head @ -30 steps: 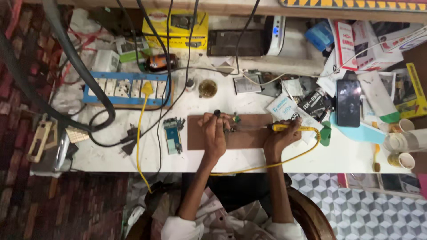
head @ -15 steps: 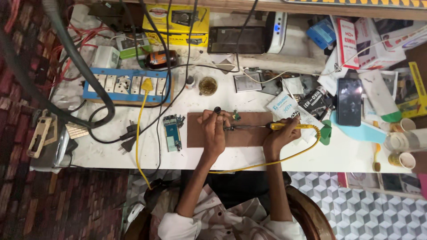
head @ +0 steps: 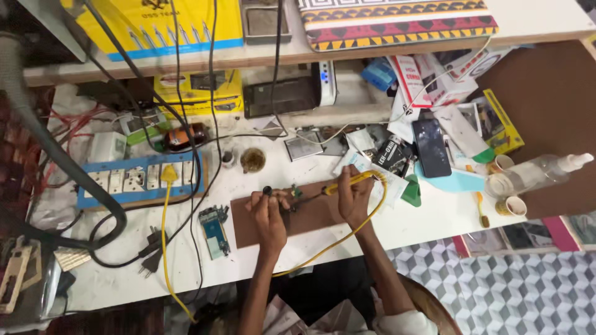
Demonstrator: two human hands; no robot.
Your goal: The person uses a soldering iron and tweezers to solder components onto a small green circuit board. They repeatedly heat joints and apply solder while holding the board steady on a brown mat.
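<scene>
Head camera looks straight down on a white counter [head: 434, 229] crowded with parts. A brown mat [head: 304, 217] lies near its front edge, and both hands work over it. The right hand [head: 355, 197] is closed around a soldering iron [head: 349, 181] with a yellow handle, gripped like a pen, its thin dark tip pointing left toward a small green circuit board [head: 294, 192] at the mat's upper edge. A yellow cord [head: 347, 237] loops from the handle down over the counter's front edge. The left hand [head: 268, 211] is closed too, fingers pinched at the board, with a small black round part [head: 267, 190] at the fingertips; whether it holds the board itself or only that part I cannot tell.

The board is tiny here and half covered by fingers, so its parts cannot be made out, nor whether the iron's tip touches it. Left of the mat lies a blue opened phone board [head: 215, 231]. Farther left sits a blue power strip [head: 133, 180] with a yellow plug in it. A dark phone [head: 431, 147] lies face up to the right, near a clear spray bottle [head: 540, 170]. An upper shelf [head: 372, 46] hides the counter's back edge.
</scene>
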